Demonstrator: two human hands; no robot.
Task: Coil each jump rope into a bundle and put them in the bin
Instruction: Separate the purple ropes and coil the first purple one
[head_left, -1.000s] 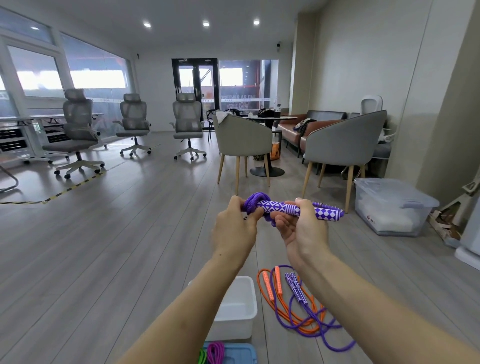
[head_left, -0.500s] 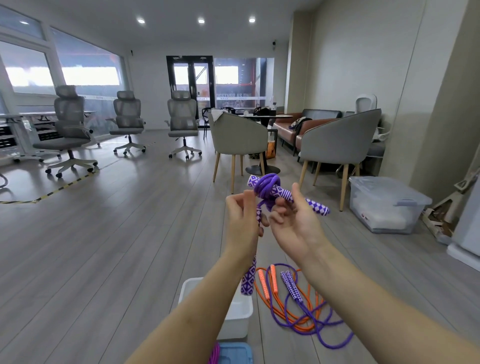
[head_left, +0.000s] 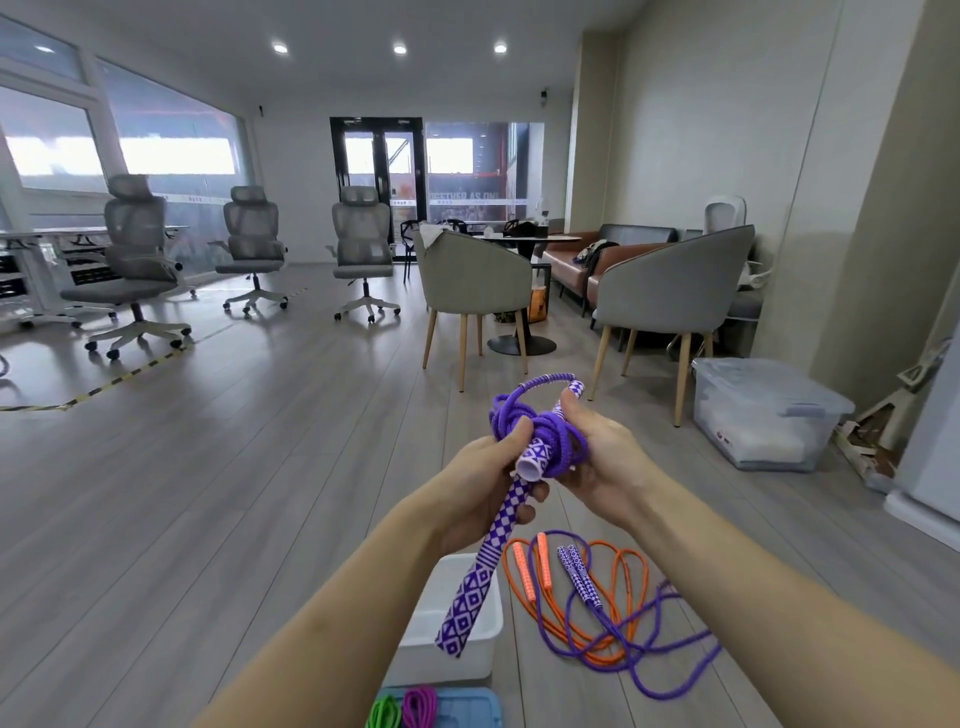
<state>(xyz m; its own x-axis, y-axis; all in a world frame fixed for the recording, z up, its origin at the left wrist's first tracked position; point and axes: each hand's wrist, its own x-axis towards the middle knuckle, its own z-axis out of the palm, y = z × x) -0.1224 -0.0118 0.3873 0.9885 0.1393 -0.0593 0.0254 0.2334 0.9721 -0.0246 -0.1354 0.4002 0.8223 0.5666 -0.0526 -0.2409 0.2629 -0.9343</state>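
I hold a purple jump rope (head_left: 540, 431) at chest height, its cord wound into a tight bundle. My left hand (head_left: 480, 493) grips the bundle and one purple-and-white patterned handle (head_left: 480, 577), which hangs down over the white bin (head_left: 488, 626). My right hand (head_left: 605, 457) is closed on the bundle and the second handle, which points up and away. On the floor to the right of the bin lie an orange jump rope (head_left: 535, 569) and another purple jump rope (head_left: 660, 642), loose and tangled together.
A blue lid (head_left: 467, 709) with a green and a magenta coiled rope sits at the bottom edge. A lidded clear storage box (head_left: 763, 410) stands at the right wall. Grey armchairs, a round table and office chairs stand farther back on the wooden floor.
The handle in my right hand swung from level to pointing up. The other handle dropped to hang below my left hand. Both hands closed tighter on the bundle.
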